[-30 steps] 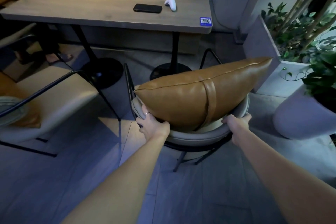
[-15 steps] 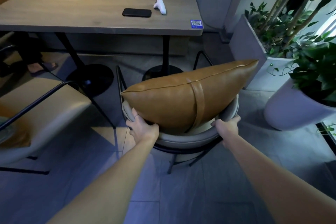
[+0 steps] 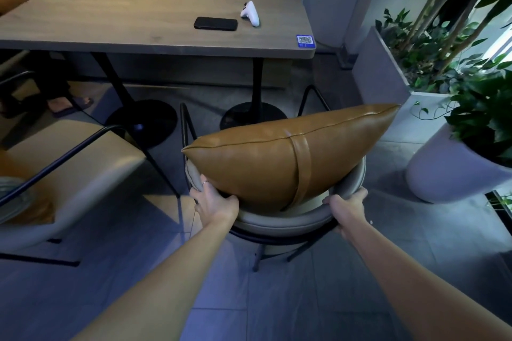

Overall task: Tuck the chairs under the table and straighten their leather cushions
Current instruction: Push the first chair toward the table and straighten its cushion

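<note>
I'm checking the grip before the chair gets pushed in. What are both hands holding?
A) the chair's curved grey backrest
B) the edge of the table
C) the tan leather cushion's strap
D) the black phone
A: the left hand and right hand each wrap the chair's curved grey backrest, either side of the tan leather cushion.

wooden table [image 3: 110,16], black phone [image 3: 215,23], white controller [image 3: 250,13]

**Bare arms, one ring**

Both forearms are bare right up to the bottom edge of the view, with no sleeve, watch or bracelet on either wrist. The left hand [image 3: 214,203] wears a thin metal ring on one finger, at about 11 o'clock from the knuckles. The right hand [image 3: 346,209] shows no ring on the parts that can be seen.
</note>
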